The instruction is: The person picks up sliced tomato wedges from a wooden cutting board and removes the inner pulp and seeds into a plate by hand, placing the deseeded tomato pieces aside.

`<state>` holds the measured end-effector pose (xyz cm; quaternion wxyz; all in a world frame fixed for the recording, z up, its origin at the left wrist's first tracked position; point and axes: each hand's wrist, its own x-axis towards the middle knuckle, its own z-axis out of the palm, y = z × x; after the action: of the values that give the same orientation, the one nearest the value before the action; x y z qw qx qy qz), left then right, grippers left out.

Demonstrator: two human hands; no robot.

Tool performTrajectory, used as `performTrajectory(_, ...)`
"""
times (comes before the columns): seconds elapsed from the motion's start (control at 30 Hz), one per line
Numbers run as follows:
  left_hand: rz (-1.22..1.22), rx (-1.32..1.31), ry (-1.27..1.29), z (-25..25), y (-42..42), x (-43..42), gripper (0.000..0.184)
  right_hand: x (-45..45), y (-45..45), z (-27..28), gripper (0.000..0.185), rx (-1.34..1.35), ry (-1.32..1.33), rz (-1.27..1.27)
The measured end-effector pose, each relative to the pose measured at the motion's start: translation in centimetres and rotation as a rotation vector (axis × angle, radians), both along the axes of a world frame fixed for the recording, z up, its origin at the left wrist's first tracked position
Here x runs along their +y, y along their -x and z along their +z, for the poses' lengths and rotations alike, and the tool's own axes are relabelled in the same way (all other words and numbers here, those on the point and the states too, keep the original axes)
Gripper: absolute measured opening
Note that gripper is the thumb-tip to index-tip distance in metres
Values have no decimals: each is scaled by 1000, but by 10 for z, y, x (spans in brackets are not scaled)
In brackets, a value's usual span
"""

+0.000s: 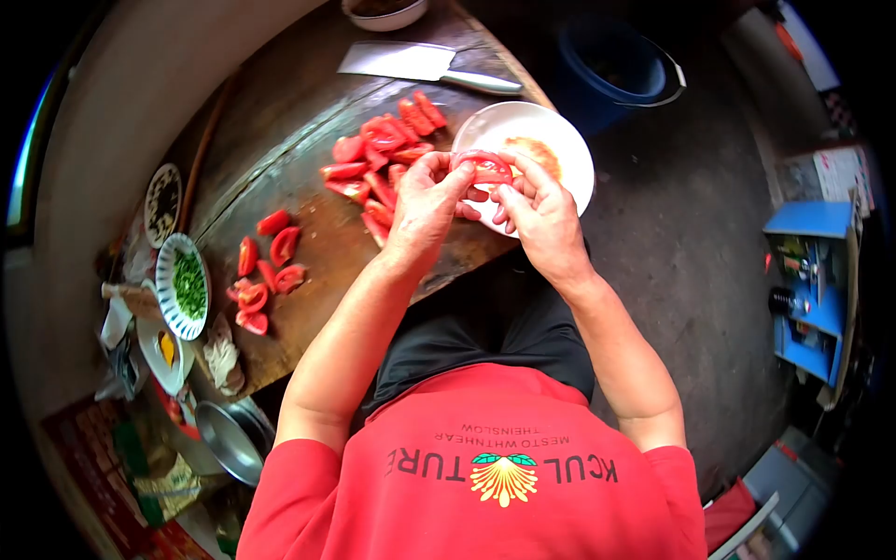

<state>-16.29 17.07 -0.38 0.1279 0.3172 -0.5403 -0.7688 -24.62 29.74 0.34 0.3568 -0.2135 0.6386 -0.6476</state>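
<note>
Between my two hands is a red tomato wedge (489, 169), its seedy side showing. My left hand (429, 201) pinches its left end, and my right hand (539, 207) grips the right end with thumb and fingers. Both hands are over the near left part of a white plate (571, 154), which has some orange-yellow pulp or juice (534, 152) on it. Left of my hands, a heap of tomato wedges (383, 135) lies on the wooden table (327, 280). A smaller group of tomato wedges (284, 245) sits farther left.
A cleaver (401, 61) lies at the table's far side, its handle toward the edge. Beyond it stands a bowl (387, 17). A dish of chopped greens (189, 285) is at the left. On the floor are a blue bucket (607, 70) and a blue shelf (812, 289).
</note>
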Motion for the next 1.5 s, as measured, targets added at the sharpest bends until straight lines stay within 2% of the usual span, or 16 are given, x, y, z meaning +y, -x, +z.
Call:
performTrajectory(0.17,-161,-44,19,-5,13,4,30,14,27,-12,26,100,-85,-70)
performTrajectory(0.3,-274,-15,32,-8,19,0,34,12,32,-19,22,114,-46,-91)
performTrajectory(0.4,-292,-55,61,-15,23,-8,33,10,32,-17,22,90,-21,-71)
performTrajectory(0.5,-270,-114,176,-4,29,-6,31,9,32,-25,22,196,-33,-104)
performTrajectory(0.6,-227,-127,204,-8,35,-3,27,9,32,-20,21,130,-29,-104)
performTrajectory(0.8,-209,-152,258,-9,37,-5,25,5,30,-25,22,304,-86,-91)
performTrajectory(1.0,-224,-63,421,-25,41,-10,35,2,26,-24,25,439,-127,-64)
performTrajectory(1.1,-216,-156,674,-16,43,-7,35,2,27,-21,26,408,-132,-48)
performTrajectory(1.3,-348,-107,906,-12,44,-7,34,5,36,-15,25,252,-194,-36)
performTrajectory(1.5,-434,-128,966,-13,45,0,28,6,42,-24,23,468,-117,-99)
